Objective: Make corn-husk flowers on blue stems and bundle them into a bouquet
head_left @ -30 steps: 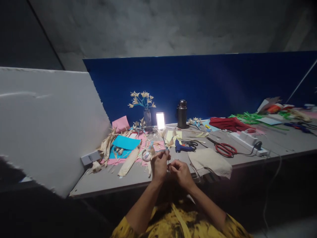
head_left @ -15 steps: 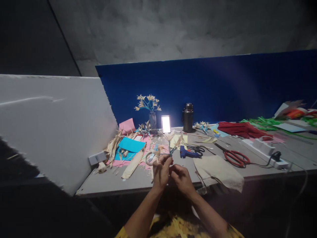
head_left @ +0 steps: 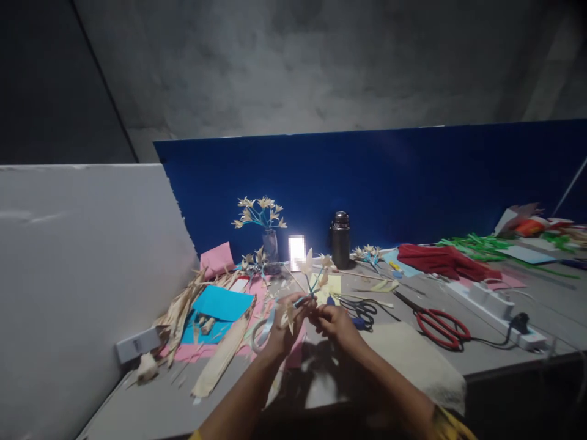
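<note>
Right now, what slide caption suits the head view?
Both hands, left hand and right hand, hold a husk flower sprig above the cluttered craft table.

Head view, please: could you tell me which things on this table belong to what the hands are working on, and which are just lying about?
In hand:
left hand and right hand, both on the blue-stemmed husk flower sprig
tape roll, at the left hand

Lying about:
red scissors
black scissors
flask
vase of flowers
power strip
red cloth
blue paper

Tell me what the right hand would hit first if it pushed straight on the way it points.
Likely the small flower sprig and the left hand holding it; depth is unclear.
</note>
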### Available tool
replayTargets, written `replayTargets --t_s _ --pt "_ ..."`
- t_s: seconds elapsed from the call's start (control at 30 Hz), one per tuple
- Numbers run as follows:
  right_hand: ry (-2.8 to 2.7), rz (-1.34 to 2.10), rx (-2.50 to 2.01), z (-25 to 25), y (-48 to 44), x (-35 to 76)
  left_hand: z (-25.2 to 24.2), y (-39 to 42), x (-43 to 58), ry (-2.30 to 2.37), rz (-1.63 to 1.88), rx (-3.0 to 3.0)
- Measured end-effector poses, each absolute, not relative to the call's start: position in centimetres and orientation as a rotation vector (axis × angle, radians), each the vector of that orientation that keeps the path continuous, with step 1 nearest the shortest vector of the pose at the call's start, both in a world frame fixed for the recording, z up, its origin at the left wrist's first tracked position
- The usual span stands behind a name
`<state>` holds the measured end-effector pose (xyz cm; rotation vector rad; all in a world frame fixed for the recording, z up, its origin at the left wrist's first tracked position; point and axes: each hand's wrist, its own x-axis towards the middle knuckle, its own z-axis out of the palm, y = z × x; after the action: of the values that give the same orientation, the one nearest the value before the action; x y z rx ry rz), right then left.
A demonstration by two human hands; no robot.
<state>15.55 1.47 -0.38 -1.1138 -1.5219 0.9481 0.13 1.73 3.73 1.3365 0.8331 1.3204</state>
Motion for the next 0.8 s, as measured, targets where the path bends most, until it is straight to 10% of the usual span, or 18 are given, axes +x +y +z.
replayTargets --t_s 0.33,0.8 --pt "-1.776 1.072 -1.154 3.2 4.6 18.0 5.7 6.8 0.5 0.771 1.126 1.366" --pt "-1.639 0.399 -0.97 3.9 5.4 16.4 2.7 7.8 0.5 0.738 1.023 1.008"
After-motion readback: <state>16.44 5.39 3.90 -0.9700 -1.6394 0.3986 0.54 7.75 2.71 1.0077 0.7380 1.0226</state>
